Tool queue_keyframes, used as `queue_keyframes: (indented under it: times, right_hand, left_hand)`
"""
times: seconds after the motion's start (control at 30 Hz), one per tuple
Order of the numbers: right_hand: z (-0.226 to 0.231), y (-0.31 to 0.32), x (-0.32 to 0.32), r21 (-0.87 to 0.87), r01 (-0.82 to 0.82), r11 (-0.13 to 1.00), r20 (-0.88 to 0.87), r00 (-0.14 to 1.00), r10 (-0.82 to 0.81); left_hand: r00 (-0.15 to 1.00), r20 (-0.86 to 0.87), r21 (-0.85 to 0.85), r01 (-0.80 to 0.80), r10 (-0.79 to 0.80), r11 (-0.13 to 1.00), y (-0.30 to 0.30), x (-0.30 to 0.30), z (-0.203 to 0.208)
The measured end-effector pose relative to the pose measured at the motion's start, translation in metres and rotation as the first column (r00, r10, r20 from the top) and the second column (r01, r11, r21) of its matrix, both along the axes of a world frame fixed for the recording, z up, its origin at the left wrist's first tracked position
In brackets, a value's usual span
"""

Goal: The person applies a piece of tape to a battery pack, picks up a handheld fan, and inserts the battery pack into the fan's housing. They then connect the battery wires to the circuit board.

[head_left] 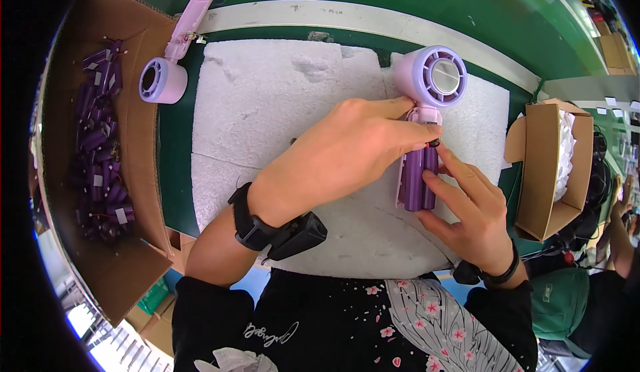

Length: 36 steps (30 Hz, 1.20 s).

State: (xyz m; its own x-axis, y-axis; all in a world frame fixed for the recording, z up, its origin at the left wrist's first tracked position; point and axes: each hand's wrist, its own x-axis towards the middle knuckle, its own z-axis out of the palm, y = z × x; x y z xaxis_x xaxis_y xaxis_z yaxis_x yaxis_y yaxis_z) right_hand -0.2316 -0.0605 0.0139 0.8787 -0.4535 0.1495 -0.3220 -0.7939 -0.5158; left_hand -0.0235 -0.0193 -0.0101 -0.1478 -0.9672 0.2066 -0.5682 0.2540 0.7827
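A lilac handheld fan (pixel 440 75) lies on a white foam sheet (pixel 267 92), its round head at the far end and its pink handle pointing toward me. A purple two-cell battery pack (pixel 414 189) sits at the opened handle. My left hand (pixel 340 149) reaches across from the left, its fingers closed around the neck and upper handle, beside a small black connector (pixel 434 143) with a bit of red wire. From the right, my right hand (pixel 470 205) grips the battery pack along its side with fingertips and thumb. The left palm hides part of the handle.
At left stands a cardboard box (pixel 143 172) with many purple battery packs (pixel 100 132). Another opened fan (pixel 164 81) rests by its far corner. A smaller carton (pixel 533 172) with white wrapping stands at right. Beyond it, a person's arm (pixel 621 239) shows near a green bag (pixel 560 302).
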Motion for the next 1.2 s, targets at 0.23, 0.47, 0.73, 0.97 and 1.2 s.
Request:
queue_keyframes:
  times: [0.23, 0.47, 0.73, 0.97, 1.2]
  right_hand:
    - [-0.006, 0.005, -0.001, 0.031, 0.062, 0.998, 0.037, 0.997, -0.064]
    - [-0.001, 0.006, 0.006, 0.171, 0.160, 0.972, 0.060, 0.983, -0.173]
    - [-0.013, -0.001, 0.005, 0.341, 0.145, 0.929, 0.067, 0.982, -0.177]
    - [-0.015, -0.017, 0.009, 0.417, 0.070, 0.906, 0.080, 0.990, -0.114]
    - [-0.016, -0.011, 0.013, 0.439, 0.154, 0.885, 0.096, 0.971, -0.217]
  left_hand:
    - [0.995, -0.103, -0.024, -0.008, 0.006, 1.000, -0.006, 0.001, -0.006]
    - [0.978, -0.207, 0.120, 0.044, -0.019, 0.992, -0.003, 0.006, -0.002]
    - [0.988, -0.149, 0.149, 0.046, -0.023, 0.988, -0.003, 0.007, -0.001]
    - [0.975, -0.222, 0.193, 0.038, 0.006, 0.980, -0.004, 0.005, -0.001]
    - [0.976, -0.214, 0.189, -0.005, 0.046, 0.982, -0.003, 0.004, -0.001]
